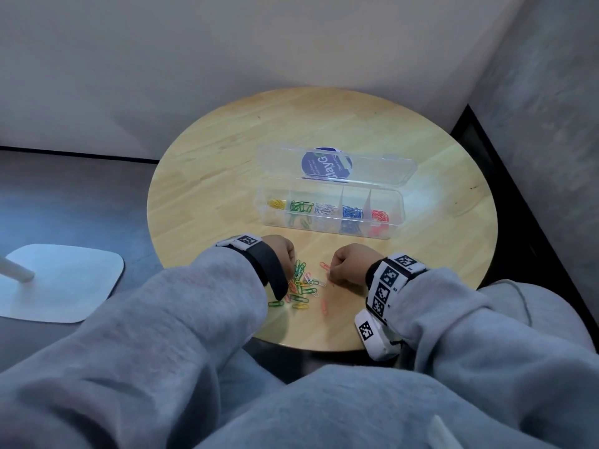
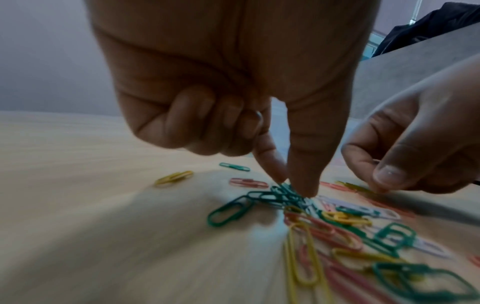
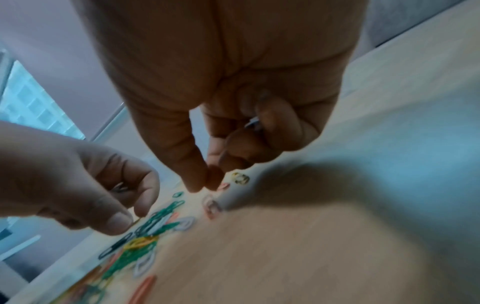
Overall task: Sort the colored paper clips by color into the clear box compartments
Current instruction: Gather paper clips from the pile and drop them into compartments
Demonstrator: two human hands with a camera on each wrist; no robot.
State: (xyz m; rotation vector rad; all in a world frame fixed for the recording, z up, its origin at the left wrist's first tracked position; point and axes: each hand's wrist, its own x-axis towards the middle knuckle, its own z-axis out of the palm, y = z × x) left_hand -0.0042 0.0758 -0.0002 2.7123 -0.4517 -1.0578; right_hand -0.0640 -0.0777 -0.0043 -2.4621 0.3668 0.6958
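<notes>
Loose paper clips (image 1: 303, 283) in green, yellow, red and white lie in a pile near the table's front edge. Behind them stands the clear box (image 1: 330, 205) with its lid open; its compartments hold yellow, green, white, blue and red clips. My left hand (image 2: 293, 185) pinches down on a cluster of green clips (image 2: 275, 196) with thumb and forefinger; a pale clip (image 2: 258, 114) shows inside its curled fingers. My right hand (image 3: 205, 185) has thumb and forefinger pressed together just above a red clip (image 3: 223, 186), and its curled fingers hold a white clip (image 3: 252, 123).
The round wooden table (image 1: 227, 163) stands in a corner, with walls behind it and to the right. A white lamp base (image 1: 61, 283) sits on the floor to the left. My grey-clad knees are under the table's near edge.
</notes>
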